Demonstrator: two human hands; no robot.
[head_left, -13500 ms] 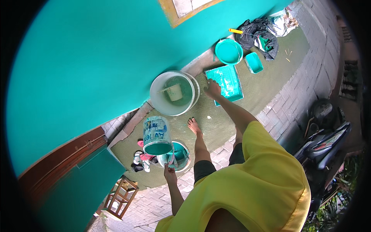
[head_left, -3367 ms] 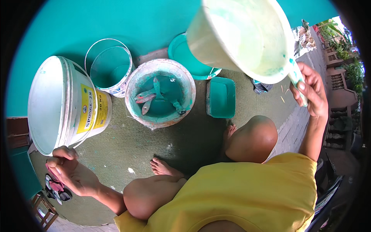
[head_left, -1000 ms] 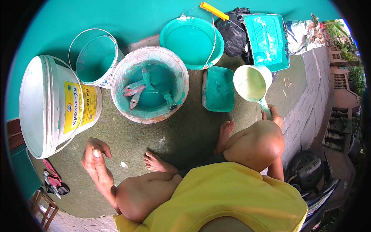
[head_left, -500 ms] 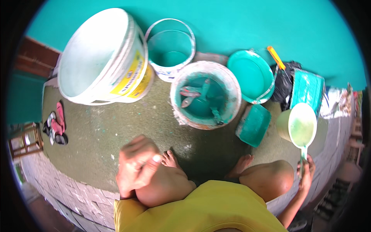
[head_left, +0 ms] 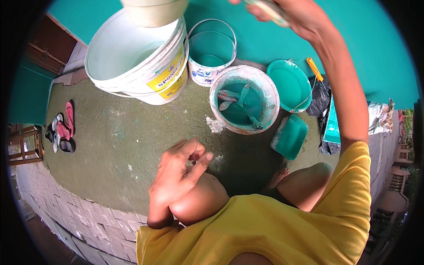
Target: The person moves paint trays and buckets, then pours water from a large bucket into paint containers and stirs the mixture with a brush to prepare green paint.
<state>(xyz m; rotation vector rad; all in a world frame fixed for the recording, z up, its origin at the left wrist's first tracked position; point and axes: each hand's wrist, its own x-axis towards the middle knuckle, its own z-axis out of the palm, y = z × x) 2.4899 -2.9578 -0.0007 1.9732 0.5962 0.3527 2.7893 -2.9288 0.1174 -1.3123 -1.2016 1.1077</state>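
Note:
My right hand is raised at the top edge, its fingers wrapped round the pale handle of a dipper. The dipper's cream cup hangs over the mouth of a large white bucket with a yellow label; the top of the cup is cut off by the picture's edge. My left hand rests by my left knee, fingers loosely curled, thumb apart, with nothing in it. In front of me a stained bucket holds greenish liquid with several paint-smeared brushes or tools lying in it.
Along the teal wall stand a smaller white pail and a teal-coated bucket with a yellow-orange-handled tool. Nearby are a teal tray and a black plastic bag. Sandals lie at left on the concrete floor.
My right hand has swung the dipper from the lower right up and across to the large white bucket. My left hand has shifted slightly right, its fingers loosening.

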